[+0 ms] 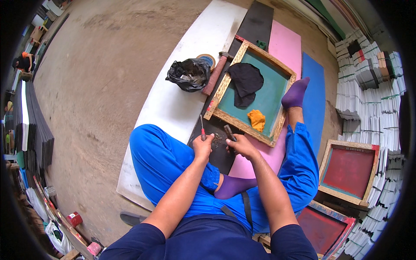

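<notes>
At the middle of the head view, the left hand (203, 146) was closed around the red handle of a screwdriver (202, 130), its thin metal shaft pointing up the frame. Just to the right, the right hand (242, 146) was wrapped round a dark, stubby tool (230, 133) whose exact kind could not be made out. Between them a heap of small loose bits (217, 138) lay on the black board (221, 160), which suggested that some work was done; how much was left could not be told, for the green sheet (272, 89) lay taut and smooth within its wooden frame (243, 125), upper centre, with neither tool seeming to touch it. Limp black cloth (246, 82) and a crumpled orange cloth (256, 120) rested on that sheet. Left of the frame were a hammer (215, 76) with a thick reddish handle and a creased, glossy black plastic bag (188, 74).
</notes>
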`<state>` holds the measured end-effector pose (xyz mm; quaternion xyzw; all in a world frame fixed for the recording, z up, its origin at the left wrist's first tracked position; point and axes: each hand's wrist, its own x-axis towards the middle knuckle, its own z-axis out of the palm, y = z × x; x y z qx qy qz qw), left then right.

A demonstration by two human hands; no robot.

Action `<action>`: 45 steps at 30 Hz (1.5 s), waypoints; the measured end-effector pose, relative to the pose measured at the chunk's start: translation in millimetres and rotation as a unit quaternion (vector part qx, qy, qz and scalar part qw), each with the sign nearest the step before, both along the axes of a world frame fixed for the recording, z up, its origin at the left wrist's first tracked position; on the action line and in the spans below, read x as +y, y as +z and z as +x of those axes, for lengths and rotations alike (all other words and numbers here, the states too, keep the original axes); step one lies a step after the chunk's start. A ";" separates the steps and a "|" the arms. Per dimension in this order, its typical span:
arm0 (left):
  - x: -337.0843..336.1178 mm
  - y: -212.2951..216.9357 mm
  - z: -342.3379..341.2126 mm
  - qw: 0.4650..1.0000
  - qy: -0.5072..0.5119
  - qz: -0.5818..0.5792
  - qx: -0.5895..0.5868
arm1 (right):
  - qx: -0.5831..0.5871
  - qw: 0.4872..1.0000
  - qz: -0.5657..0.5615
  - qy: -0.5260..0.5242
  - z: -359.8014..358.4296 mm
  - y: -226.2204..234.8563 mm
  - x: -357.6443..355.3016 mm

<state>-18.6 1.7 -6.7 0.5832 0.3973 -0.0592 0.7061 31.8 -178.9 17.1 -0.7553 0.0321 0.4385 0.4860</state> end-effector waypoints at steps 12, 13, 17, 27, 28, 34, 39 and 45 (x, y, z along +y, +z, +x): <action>-0.8 0.4 2.3 1.000 0.005 -0.004 0.008 | -0.011 0.985 -0.166 0.042 42.9 3.2 12.3; -1.0 0.6 2.7 1.000 0.008 -0.007 0.005 | 0.000 0.982 -0.181 0.048 46.1 6.5 14.7; -1.5 4.4 4.6 1.000 0.009 -0.007 0.013 | -0.002 0.980 -0.193 0.047 50.7 16.5 21.9; -2.4 1.8 6.4 0.999 0.020 -0.036 0.013 | -0.229 0.915 -0.326 0.057 20.7 13.2 36.5; -2.0 2.9 6.7 0.999 0.021 -0.036 0.014 | -0.223 0.918 -0.325 0.053 18.1 8.3 37.3; -1.9 -0.5 7.4 0.999 0.017 -0.030 0.016 | -0.258 0.916 -0.307 -0.021 8.3 -8.1 40.1; -2.5 -0.9 5.4 0.995 0.031 -0.099 0.005 | -0.276 0.921 -0.272 -0.035 6.7 -16.7 30.3; -2.7 3.2 3.9 0.990 0.035 -0.137 -0.002 | -0.252 0.949 -0.180 -0.048 -0.9 -19.7 10.6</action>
